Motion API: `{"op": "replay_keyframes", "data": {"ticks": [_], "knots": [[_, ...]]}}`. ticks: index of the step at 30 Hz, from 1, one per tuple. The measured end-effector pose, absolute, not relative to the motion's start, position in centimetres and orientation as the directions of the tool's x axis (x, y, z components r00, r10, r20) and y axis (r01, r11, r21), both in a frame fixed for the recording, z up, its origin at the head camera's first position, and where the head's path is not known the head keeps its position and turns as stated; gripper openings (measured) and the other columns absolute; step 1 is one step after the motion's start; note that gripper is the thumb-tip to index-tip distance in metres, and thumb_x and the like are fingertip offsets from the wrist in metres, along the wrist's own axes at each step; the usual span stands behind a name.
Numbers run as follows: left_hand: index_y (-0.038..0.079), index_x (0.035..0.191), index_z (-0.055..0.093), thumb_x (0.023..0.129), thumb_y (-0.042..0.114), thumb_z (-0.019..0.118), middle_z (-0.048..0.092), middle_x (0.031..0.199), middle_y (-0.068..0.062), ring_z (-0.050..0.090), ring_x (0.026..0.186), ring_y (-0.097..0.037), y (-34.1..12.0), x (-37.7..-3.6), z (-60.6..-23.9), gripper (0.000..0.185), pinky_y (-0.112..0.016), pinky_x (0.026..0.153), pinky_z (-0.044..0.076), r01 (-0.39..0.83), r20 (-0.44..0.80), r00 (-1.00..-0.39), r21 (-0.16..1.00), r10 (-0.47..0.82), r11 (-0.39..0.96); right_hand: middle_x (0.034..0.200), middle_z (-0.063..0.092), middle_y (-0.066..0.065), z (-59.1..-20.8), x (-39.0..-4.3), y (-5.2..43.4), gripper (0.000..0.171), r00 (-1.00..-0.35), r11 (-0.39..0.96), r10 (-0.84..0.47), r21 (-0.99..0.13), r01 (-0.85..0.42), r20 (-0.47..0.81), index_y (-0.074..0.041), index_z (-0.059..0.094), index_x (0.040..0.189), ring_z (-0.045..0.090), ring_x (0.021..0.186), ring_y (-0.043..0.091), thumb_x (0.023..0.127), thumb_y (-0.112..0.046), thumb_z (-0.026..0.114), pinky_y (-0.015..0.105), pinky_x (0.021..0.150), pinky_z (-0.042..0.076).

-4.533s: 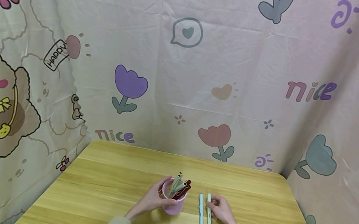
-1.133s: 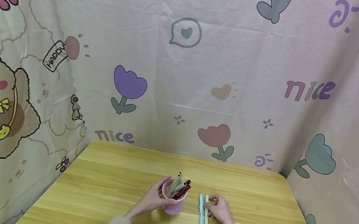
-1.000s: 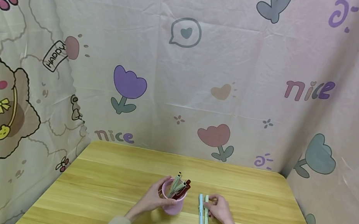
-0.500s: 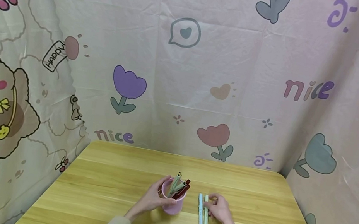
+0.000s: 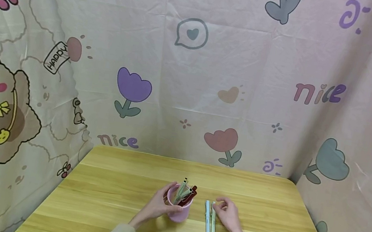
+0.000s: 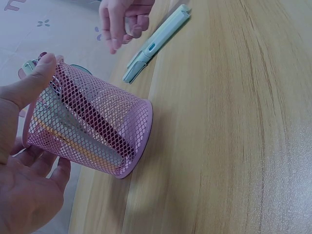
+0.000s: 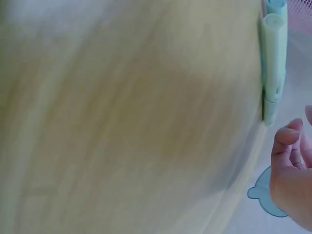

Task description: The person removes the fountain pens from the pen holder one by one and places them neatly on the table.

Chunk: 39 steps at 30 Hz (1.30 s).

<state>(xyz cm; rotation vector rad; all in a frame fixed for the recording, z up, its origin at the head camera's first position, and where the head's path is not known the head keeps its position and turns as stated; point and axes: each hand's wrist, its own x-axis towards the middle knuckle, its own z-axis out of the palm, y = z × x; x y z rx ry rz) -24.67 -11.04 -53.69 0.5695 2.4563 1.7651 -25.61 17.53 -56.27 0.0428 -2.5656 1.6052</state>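
Nearest, blue pen [image 5: 206, 221] and green pen [image 5: 213, 225] lie touching on the table [image 5: 116, 186], outside the holder. Right hand [image 5: 227, 215] hovers beside them, seemingly empty. Left hand [image 5: 158, 205] clasps the pink mesh holder [image 5: 178, 208], several pens already inside.

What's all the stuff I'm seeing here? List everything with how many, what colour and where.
Table: one, light wood, fills the lower view.
Cup: one, pink wire mesh, standing near the table's middle.
Pens in cup: several, grey-green and dark red, leaning in the cup; exact count unclear.
Blue pen: one, pale blue, lying flat right of the cup.
Green pen: one, pale green, lying right beside the blue one.
Backdrop: one, pinkish cloth printed with tulips, "nice" and a bear, behind and beside the table.
Left hand: grips the cup.
Right hand: fingers loosely curled, just above the green pen, holding nothing.
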Motion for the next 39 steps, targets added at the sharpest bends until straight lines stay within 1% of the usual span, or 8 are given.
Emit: {"op": "replay_keyframes", "data": {"ticks": [1,7,13,17,22,28,34,39], "knots": [[-0.008,0.154,0.029,0.078,0.026,0.087,0.045,0.152,-0.029,0.047,0.138,-0.046,-11.0,-24.7,-53.7,0.101,-0.060,0.116,0.038,0.259,0.161,-0.930,0.925,0.331,0.277,0.084,0.062,0.009,-56.1,-25.6,17.4,0.027,-0.992,0.433,0.041,-0.897,-0.090,0.119,0.006,0.066,0.111,0.054,0.070,0.009,0.088,-0.006,0.072,0.018,0.060,0.047],[-0.007,0.154,0.029,0.078,0.026,0.087,0.045,0.152,-0.029,0.047,0.138,-0.047,-11.0,-24.7,-53.7,0.101,-0.060,0.115,0.039,0.261,0.158,-0.931,0.919,0.330,0.296,0.087,0.064,0.009,-55.1,-25.6,16.8,0.022,-0.984,0.371,0.035,-0.917,-0.149,0.174,0.004,0.067,0.109,0.055,0.070,0.005,0.090,-0.005,0.072,0.017,0.064,0.049],[-0.007,0.154,0.029,0.077,0.025,0.087,0.045,0.152,-0.029,0.047,0.138,-0.048,-11.0,-24.6,-53.7,0.101,-0.061,0.115,0.039,0.257,0.155,-0.933,0.920,0.325,0.297,0.090,0.066,0.010,-54.1,-25.4,16.0,0.025,-0.974,0.295,0.001,-0.930,-0.217,0.228,0.001,0.069,0.112,0.057,0.075,0.004,0.090,-0.010,0.073,0.016,0.069,0.052],[-0.007,0.154,0.028,0.078,0.024,0.087,0.044,0.153,-0.029,0.046,0.138,-0.048,-11.0,-24.6,-53.7,0.101,-0.061,0.116,0.039,0.253,0.154,-0.933,0.923,0.326,0.289,0.090,0.066,0.009,-53.3,-25.3,15.6,0.027,-0.969,0.265,-0.043,-0.933,-0.244,0.242,0.002,0.068,0.114,0.057,0.074,0.003,0.090,-0.011,0.073,0.016,0.069,0.052],[-0.007,0.154,0.028,0.078,0.024,0.087,0.044,0.153,-0.028,0.046,0.139,-0.047,-11.0,-24.6,-53.6,0.101,-0.060,0.116,0.039,0.251,0.153,-0.931,0.927,0.331,0.278,0.091,0.065,0.009,-52.7,-25.2,15.0,0.030,-0.959,0.281,-0.108,-0.917,-0.283,0.263,0.001,0.068,0.117,0.055,0.073,0.002,0.091,-0.012,0.073,0.015,0.066,0.050],[-0.006,0.155,0.027,0.078,0.022,0.087,0.044,0.154,-0.028,0.047,0.139,-0.046,-11.0,-24.6,-53.5,0.101,-0.059,0.116,0.039,0.239,0.145,-0.932,0.935,0.333,0.263,0.092,0.063,0.008,-52.1,-25.0,14.2,0.031,-0.934,0.305,-0.185,-0.885,-0.351,0.306,-0.006,0.069,0.120,0.051,0.073,0.002,0.091,-0.016,0.073,0.015,0.064,0.047],[-0.006,0.155,0.027,0.078,0.021,0.087,0.043,0.154,-0.028,0.047,0.139,-0.046,-11.0,-24.6,-53.5,0.101,-0.058,0.116,0.040,0.232,0.139,-0.932,0.939,0.335,0.254,0.086,0.059,0.003,-51.5,-25.1,13.1,0.031,-0.896,0.339,-0.235,-0.832,-0.438,0.376,-0.008,0.070,0.120,0.044,0.067,0.000,0.091,-0.019,0.073,0.014,0.056,0.040],[-0.006,0.155,0.027,0.079,0.022,0.087,0.044,0.153,-0.028,0.048,0.137,-0.045,-11.0,-24.6,-53.6,0.101,-0.058,0.115,0.041,0.233,0.138,-0.933,0.935,0.333,0.266,0.083,0.055,-0.002,-51.0,-25.1,12.5,0.034,-0.883,0.388,-0.273,-0.796,-0.465,0.382,-0.008,0.071,0.122,0.040,0.065,0.001,0.092,-0.023,0.073,0.015,0.054,0.036]]}}
